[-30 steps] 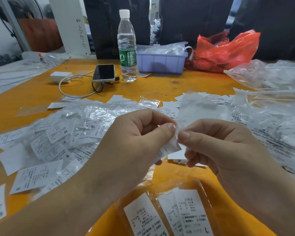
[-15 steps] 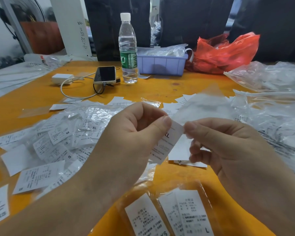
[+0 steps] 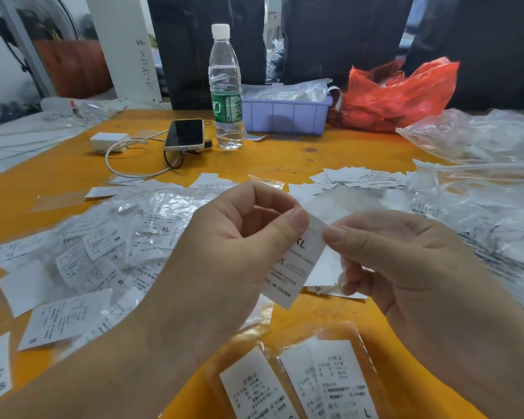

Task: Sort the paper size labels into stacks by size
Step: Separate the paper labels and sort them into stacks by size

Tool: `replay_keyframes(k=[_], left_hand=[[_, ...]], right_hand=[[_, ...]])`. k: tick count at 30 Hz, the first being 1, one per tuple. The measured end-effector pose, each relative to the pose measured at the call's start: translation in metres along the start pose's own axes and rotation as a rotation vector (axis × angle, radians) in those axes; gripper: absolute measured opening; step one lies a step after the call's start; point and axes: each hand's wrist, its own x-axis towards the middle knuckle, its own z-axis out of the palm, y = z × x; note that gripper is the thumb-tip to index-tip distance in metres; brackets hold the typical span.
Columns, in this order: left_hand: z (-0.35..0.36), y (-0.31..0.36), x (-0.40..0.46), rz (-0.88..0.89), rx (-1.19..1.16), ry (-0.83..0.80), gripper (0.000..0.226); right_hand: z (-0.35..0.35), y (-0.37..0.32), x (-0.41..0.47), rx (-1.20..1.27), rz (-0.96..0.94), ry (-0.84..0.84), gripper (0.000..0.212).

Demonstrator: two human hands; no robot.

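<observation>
The left hand (image 3: 233,252) pinches an XL label (image 3: 294,264) at its top edge between thumb and forefinger; the label hangs tilted above the orange table (image 3: 330,152). The right hand (image 3: 406,267) pinches a thin clear sleeve (image 3: 330,204) just beside the label's top right corner. Left of the hands lies a loose heap of bagged labels (image 3: 103,255). Near, two bagged label stacks (image 3: 300,382) lie side by side. Bare table shows far, before a water bottle (image 3: 226,92).

White labels (image 3: 82,267) with black print are seen left of the left hand (image 3: 224,252), on an orange tabletop (image 3: 345,152); beyond the hands, a red bag (image 3: 400,92) and a lilac tray (image 3: 285,116).
</observation>
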Motion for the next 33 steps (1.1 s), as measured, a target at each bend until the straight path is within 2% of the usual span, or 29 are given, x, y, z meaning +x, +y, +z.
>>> replay_keyframes(k=[5, 10, 20, 22, 25, 28, 33], left_hand=[[0.002, -0.0029, 0.0004, -0.058, -0.101, -0.07, 0.011], [0.001, -0.0012, -0.0004, -0.086, -0.076, -0.148, 0.014], [-0.0039, -0.0025, -0.0006, -0.083, -0.011, -0.093, 0.008], [-0.0029, -0.0016, -0.0009, -0.077, -0.001, -0.087, 0.009], [-0.0017, -0.0004, -0.0015, -0.068, 0.004, -0.082, 0.01], [-0.0012, 0.0004, -0.0022, -0.054, 0.015, -0.081, 0.012], [0.0, 0.0017, -0.0024, -0.049, 0.014, -0.072, 0.011]], right_hand=[[-0.0014, 0.0011, 0.0016, 0.06, 0.02, 0.035, 0.024], [-0.0013, 0.0026, 0.0019, 0.091, 0.036, 0.04, 0.024], [-0.0014, -0.0002, 0.0023, 0.148, 0.018, 0.008, 0.015], [-0.0009, -0.0016, 0.0018, 0.143, 0.01, 0.003, 0.025], [-0.0004, -0.0012, 0.0018, 0.122, 0.005, 0.009, 0.026], [-0.0012, 0.0006, 0.0022, 0.097, 0.009, 0.019, 0.017], [-0.001, 0.002, 0.0022, 0.072, 0.006, 0.035, 0.018]])
